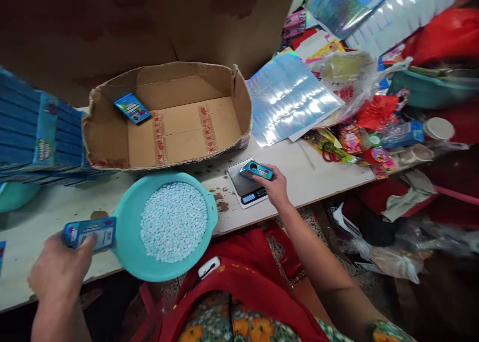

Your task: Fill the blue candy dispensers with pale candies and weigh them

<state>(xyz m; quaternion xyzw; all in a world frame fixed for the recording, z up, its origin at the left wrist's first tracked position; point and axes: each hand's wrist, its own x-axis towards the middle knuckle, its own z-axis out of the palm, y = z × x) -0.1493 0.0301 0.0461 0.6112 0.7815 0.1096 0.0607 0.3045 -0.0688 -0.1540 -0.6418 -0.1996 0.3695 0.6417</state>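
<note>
My left hand (pixel 62 264) is closed around a blue printed packet (pixel 95 231), just left of a turquoise basin (pixel 129 249). Small pale-blue candy-like pieces (pixel 174 222) fill the middle of the basin. On the right, my right hand (pixel 276 186) grips another blue packet (pixel 262 170), tilted over a small digital scale (pixel 243 182) with a lit display; whether the packet touches the plate I cannot tell. Behind the basin stands a cut-down cardboard box (pixel 183 127). One blue packet (pixel 132 108) leans inside it at the left.
Stacked blue packaging (pixel 41 132) rises at the far left. A tall cardboard wall (pixel 149 32) stands behind the box. Shiny holographic sheets (pixel 292 97) lie right of it, beside a clutter of plastic bags and wrappers (pixel 352 137). The white table's (pixel 292 202) front edge runs close to my body.
</note>
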